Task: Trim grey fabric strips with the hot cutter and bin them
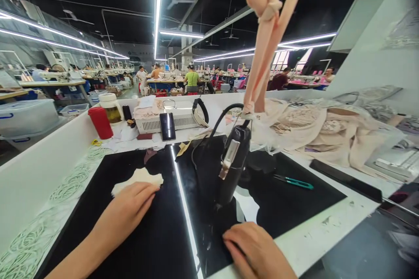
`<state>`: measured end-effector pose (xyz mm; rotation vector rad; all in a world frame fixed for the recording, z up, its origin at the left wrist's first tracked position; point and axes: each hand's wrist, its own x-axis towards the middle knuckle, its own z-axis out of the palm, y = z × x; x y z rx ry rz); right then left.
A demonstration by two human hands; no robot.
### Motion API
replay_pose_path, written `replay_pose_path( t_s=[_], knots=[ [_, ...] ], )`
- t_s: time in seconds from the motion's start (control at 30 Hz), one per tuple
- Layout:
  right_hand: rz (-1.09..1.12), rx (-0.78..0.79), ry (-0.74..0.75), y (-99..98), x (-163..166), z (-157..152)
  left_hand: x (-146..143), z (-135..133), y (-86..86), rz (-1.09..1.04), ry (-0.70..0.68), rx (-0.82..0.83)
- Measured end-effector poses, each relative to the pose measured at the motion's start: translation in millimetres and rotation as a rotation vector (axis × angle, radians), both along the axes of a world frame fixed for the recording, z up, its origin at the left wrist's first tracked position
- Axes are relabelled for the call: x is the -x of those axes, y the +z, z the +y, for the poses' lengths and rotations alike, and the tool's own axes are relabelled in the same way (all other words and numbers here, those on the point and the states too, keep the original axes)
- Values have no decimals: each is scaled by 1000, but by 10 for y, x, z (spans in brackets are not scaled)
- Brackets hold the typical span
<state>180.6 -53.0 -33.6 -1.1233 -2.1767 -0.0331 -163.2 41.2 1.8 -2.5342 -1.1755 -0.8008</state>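
Observation:
My left hand [132, 205] rests on the left part of a glossy black sheet [157, 231], its fingers pressed together at the right corner of a small cream fabric piece [139, 177]. My right hand [257, 248] lies at the sheet's front edge with its fingers curled in; whatever they hold, if anything, is hidden. Between and beyond both hands hangs a black corded tool [234, 163] with a metal lever, tied to peach elastic straps [266, 39]. Neither hand touches it. Behind its tip is a white patch [247, 205], which I cannot make out clearly.
Teal thread snips [294, 182] lie on the right of the sheet. Behind stand a white vented box [173, 117], a phone [167, 126], a red cup [100, 123] and a jar [110, 107]. Beige garments [304, 122] pile up back right; pale green loops [70, 183] line the left.

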Motion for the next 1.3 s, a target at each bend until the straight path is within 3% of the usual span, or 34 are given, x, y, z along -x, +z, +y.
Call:
replay_pose_path(
  t_s=[0.13, 0.2, 0.4, 0.67, 0.8, 1.03, 1.3],
  knots=[
    [-60, -124, -278, -127, -331, -1, -434, -194, 31, 67, -166, -38],
    [-124, -192, -322, -184, -353, 15, -636, -275, 23, 90, -240, -14],
    [-240, -239, -92, -87, -251, 19, -1043, -393, -39, 154, -389, 83],
    [-304, -243, 158, -109, -226, 33, -1220, -410, -52, 275, -466, 181],
    [-189, -221, 136, -88, -363, -17, -1214, -443, -80, 249, -447, 194],
    [-46, -144, -216, -230, -602, -83, -1095, -627, -98, 218, -313, 106],
    [-56, -135, -393, -266, -424, 103, -1053, -785, -207, 213, -170, 55]
  ],
)
